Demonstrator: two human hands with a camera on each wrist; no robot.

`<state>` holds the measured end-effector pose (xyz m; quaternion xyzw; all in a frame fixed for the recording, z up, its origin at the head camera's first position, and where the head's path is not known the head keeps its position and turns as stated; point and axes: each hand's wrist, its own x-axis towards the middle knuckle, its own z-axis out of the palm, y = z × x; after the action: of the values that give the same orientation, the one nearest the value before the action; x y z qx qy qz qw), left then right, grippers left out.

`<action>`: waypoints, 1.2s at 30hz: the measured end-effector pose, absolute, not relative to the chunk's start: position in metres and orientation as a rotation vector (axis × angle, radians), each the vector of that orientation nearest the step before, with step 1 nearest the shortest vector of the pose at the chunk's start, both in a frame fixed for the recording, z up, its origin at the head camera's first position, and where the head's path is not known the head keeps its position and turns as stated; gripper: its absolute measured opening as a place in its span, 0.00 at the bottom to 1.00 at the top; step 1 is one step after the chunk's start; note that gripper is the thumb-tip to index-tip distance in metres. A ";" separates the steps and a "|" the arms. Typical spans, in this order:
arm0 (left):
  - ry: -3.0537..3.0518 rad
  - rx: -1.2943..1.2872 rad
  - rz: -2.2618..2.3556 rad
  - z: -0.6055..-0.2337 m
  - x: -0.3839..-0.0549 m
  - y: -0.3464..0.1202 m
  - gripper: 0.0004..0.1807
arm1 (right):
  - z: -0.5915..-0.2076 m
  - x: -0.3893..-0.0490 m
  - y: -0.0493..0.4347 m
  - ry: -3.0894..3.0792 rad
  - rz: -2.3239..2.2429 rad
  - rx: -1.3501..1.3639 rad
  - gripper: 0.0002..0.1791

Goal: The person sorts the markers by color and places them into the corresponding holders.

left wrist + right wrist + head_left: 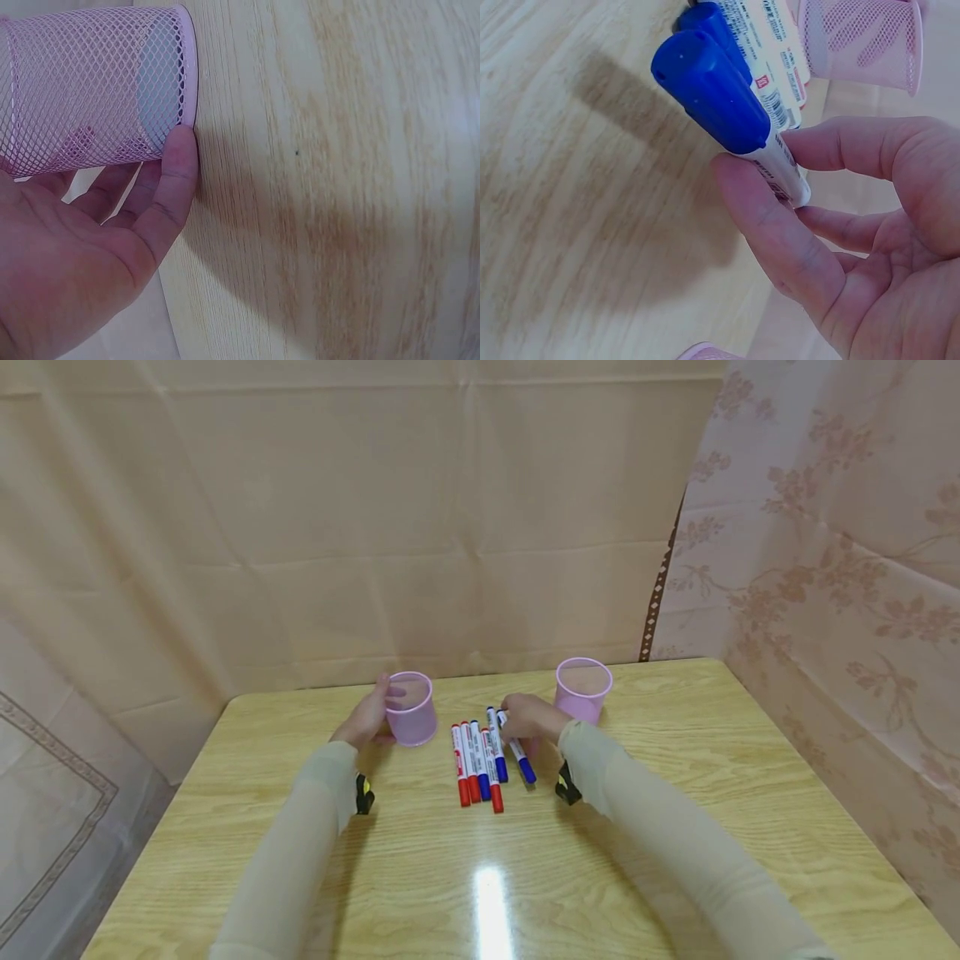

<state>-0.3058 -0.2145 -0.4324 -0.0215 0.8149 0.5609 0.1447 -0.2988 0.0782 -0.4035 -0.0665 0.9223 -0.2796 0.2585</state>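
**Hands at cup and marker**

Head view: left hand (365,718) grips left mesh cup (411,708) on table (675,827); right hand (528,717) pinches blue marker (517,750) beside marker row (477,764), near right cup (582,688).

L wrist: fingers (174,180) curled round cup (90,90).

R wrist: thumb and fingers (780,225) pinch marker (720,97).

Both mesh cups are pale pink: the left cup (411,719) with a diamond lattice and a solid pink rim, the right cup (583,688) the same. The markers (480,764) have white barrels with printed labels; some carry red caps, others blue. The marker in the right hand (529,717) has a blue cap (711,90). The worktop (675,793) is light yellow wood grain. The sleeves (300,843) are beige. The right curtain (825,552) is pinkish with a floral print.
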 end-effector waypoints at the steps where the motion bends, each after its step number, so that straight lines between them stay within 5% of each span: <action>1: 2.347 -0.062 1.619 -0.432 -0.306 -0.214 0.43 | -0.403 -0.299 0.078 2.499 -0.760 -0.185 0.39; 36: 2.340 -0.044 1.621 -0.432 -0.306 -0.213 0.44 | -0.363 -0.304 0.035 2.325 -1.091 -0.356 0.40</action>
<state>-0.3062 -0.2131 -0.4321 -0.0153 0.8129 0.5633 0.1468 -0.3040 0.0353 -0.3634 -0.1320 0.8632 -0.4049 0.2711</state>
